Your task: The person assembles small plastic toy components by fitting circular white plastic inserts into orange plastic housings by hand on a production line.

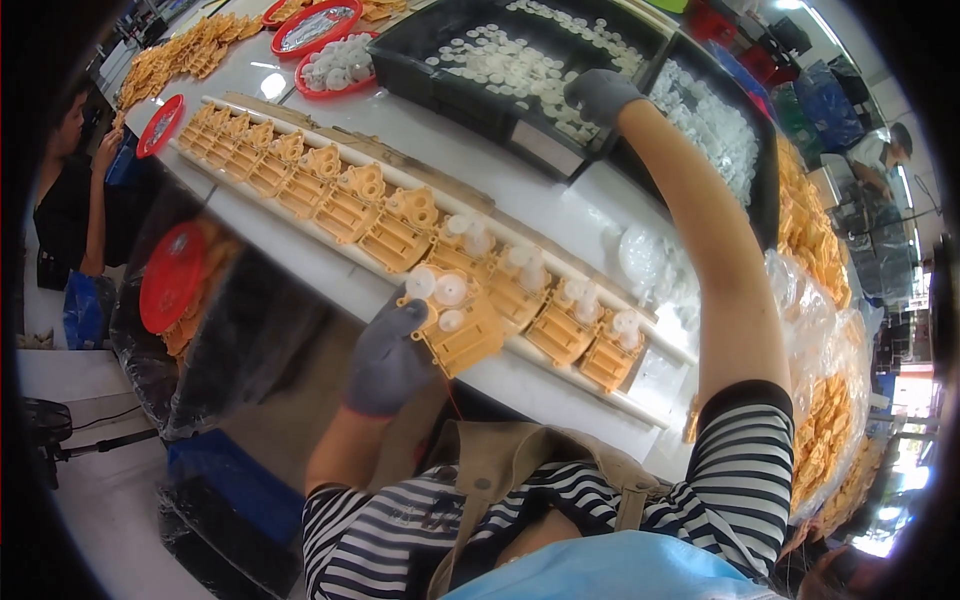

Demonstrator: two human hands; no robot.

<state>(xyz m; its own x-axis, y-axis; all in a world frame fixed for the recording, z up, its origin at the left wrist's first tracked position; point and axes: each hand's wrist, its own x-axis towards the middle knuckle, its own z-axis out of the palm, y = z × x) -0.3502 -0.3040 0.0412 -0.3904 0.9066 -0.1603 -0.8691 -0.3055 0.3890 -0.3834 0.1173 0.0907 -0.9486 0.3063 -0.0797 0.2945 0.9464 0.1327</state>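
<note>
My left hand (385, 360), in a grey glove, grips a yellow-orange plastic gear housing (468, 340) by its left edge. White plastic gears (452, 290) sit in the upper part of that housing. Away from it, my right hand (603, 97), also gloved, is over a black tray (430, 85) of small white gears (505, 62). Its fingers curl down at the gears, and whatever they hold is hidden. Below the tray, a row of similar housings (340, 215) lies along a pale rail (290, 222). Those at its right end carry white gears; those farther left show none.
Right of the tray stands a second black bin (765, 190) of translucent white parts. Red dishes (318, 28) hold parts at the far left. Plastic bags of orange housings (825, 430) crowd the right side. Another person (75, 190) sits at the left.
</note>
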